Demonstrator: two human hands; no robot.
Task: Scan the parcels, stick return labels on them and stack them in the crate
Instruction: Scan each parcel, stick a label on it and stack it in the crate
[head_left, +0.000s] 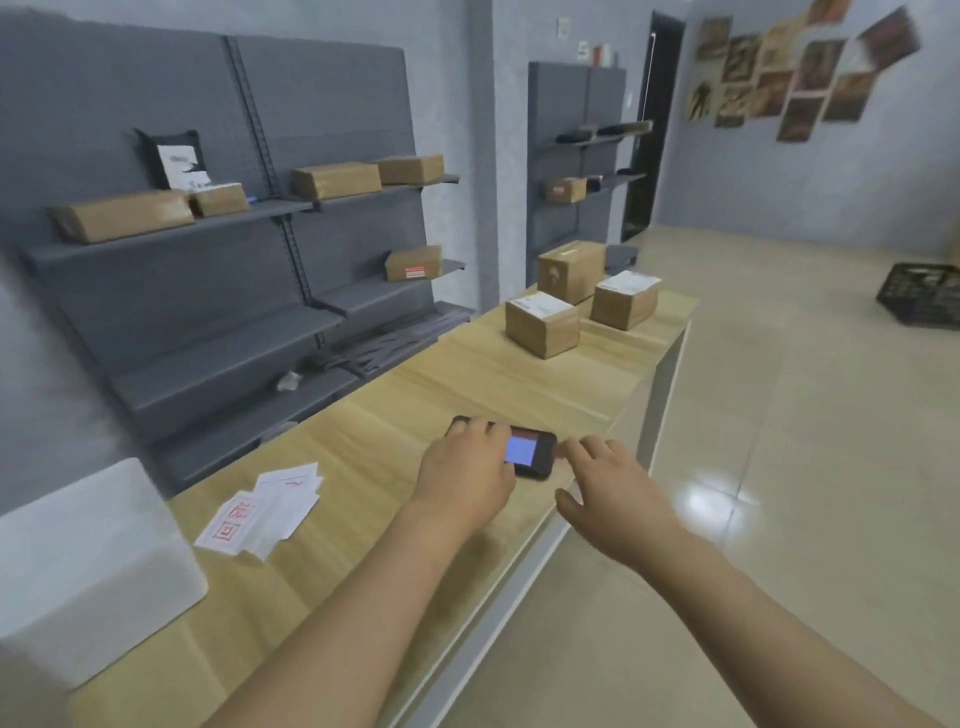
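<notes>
A black handheld scanner (535, 453) with a lit blue screen lies on the wooden table (415, 395). My left hand (465, 467) rests on top of it, fingers curled over its left half. My right hand (602, 483) hovers just right of the scanner at the table's edge, fingers spread, holding nothing. Three cardboard parcels stand at the table's far end: one (543, 325) nearest, one (623, 300) to its right, one (570, 270) behind. A pile of white return labels (260, 512) with red print lies to the left. The black crate (922, 295) sits on the floor far right.
Grey wall shelves (218, 291) behind the table hold more cardboard boxes (122, 214). A white flat object (88, 561) lies at the table's near left. A second shelf unit (576, 171) stands beside a dark doorway. Tiled floor spreads to the right.
</notes>
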